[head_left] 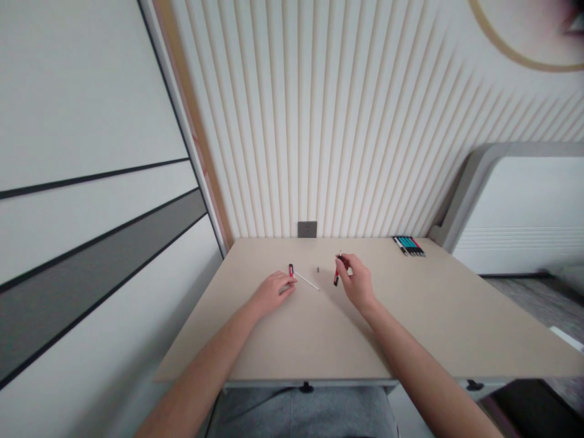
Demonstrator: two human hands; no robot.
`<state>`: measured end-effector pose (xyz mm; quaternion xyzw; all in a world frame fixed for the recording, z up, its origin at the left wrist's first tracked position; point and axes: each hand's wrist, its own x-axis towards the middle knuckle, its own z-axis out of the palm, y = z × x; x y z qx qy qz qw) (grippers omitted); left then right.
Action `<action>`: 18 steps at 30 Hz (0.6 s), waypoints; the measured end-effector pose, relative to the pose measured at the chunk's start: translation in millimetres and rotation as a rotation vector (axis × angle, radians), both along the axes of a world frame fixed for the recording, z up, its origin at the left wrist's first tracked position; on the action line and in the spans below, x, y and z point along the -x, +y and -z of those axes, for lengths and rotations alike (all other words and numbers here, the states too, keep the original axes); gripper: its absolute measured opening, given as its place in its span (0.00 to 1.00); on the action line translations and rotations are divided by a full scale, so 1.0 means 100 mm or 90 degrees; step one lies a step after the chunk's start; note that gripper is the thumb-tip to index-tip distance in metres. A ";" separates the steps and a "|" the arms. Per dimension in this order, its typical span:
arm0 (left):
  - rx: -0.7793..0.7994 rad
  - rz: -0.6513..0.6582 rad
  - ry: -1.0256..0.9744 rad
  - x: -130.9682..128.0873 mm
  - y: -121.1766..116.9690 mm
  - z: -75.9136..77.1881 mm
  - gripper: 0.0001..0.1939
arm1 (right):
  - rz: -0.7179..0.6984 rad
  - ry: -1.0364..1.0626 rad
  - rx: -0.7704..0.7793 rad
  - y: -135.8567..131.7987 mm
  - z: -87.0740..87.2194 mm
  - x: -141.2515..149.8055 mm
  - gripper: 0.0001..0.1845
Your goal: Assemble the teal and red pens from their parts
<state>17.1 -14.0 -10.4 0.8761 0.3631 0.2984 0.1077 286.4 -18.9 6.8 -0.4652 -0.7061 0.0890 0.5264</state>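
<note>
My left hand (274, 293) rests low over the table with its fingers curled at the lower end of a red-and-black pen part (291, 269). Its fingertips partly cover that piece. Beside them a thin white stick, like a pen refill (308, 281), lies slantwise on the tabletop. A tiny dark piece (318, 269) is on the table between my hands. My right hand (358, 281) is closed in a pinch on a red-and-black pen (336, 280), which is tilted, its dark end downward. A pale tip shows above the fingers.
Several pens in black, teal and red (409, 246) lie side by side at the table's back right. A dark wall socket (307, 229) sits just behind the beige table (319, 347). White cabinet panels (91, 243) stand to the left, and a padded headboard (515, 207) to the right.
</note>
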 end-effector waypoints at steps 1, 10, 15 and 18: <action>0.001 0.001 0.001 0.00 0.00 0.00 0.10 | -0.006 0.010 0.007 0.00 0.00 0.00 0.17; 0.040 0.031 -0.044 0.00 -0.03 -0.03 0.15 | -0.139 0.541 0.266 0.10 0.09 0.09 0.19; 0.120 0.054 -0.129 -0.07 -0.10 -0.11 0.17 | -0.242 0.710 0.392 0.07 0.14 0.20 0.13; 0.215 0.042 -0.206 -0.12 -0.13 -0.12 0.19 | -0.284 0.740 0.431 0.02 0.13 0.24 0.11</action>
